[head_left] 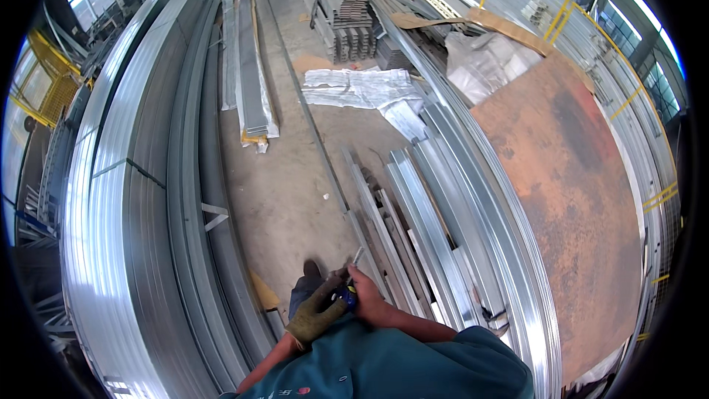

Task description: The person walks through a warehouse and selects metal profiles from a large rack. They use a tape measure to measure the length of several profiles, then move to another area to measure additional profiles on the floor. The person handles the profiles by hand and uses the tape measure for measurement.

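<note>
My left hand, in a worn olive-brown work glove, is closed round a small dark blue object with a yellowish mark, which looks like a tape measure. Bare and close against it, my right hand pinches a thin pale stick that points up and away. Whether the stick is joined to the blue object cannot be made out. Both hands are together in front of my body, above the floor between two stacks of metal. The gloved fingers partly cover the blue object.
Long shiny metal profiles are stacked high at my left, bound with a dark strap. More metal channels lie low at my right, beside a rusty brown sheet. Ahead are a wrapped bundle, white plastic sheeting and piled steel sections.
</note>
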{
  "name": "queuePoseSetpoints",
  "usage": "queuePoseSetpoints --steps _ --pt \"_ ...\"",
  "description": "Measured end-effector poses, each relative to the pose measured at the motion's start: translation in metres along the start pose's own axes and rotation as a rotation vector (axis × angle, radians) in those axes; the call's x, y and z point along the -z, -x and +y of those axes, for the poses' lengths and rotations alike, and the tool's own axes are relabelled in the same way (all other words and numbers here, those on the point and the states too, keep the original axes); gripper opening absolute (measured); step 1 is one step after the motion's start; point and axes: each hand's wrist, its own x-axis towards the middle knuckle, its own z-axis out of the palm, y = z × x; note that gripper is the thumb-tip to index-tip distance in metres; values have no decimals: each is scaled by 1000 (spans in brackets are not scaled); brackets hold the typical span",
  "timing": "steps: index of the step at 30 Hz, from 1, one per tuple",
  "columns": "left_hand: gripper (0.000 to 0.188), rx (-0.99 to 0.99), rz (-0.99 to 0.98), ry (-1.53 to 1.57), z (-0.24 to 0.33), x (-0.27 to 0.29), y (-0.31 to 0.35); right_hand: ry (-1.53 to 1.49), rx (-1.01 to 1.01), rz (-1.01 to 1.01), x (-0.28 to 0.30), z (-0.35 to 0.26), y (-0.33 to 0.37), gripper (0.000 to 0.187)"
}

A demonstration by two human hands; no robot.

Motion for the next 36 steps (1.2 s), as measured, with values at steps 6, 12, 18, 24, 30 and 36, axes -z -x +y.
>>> queuePoseSetpoints --steps 6,12,18,24,30,36 --pt "46 188 172 287 1 121 -152 -214 30 -27 -42 -79 -165 31" --pt "43 150 447 261 82 276 -310 -141 -11 32 -150 -176 -283 28" --pt "48 194 314 71 136 394 -476 -117 -17 26 -243 -253 -388 34" --pt "49 326 281 40 102 491 -667 -135 -106 -3 -286 -335 -539 38" --pt "24 718 348 147 -67 660 -755 -40 -195 6 -378 -459 -660 27" --pt "21 1115 454 219 -89 691 -790 72 -166 57 -414 -549 -750 32"
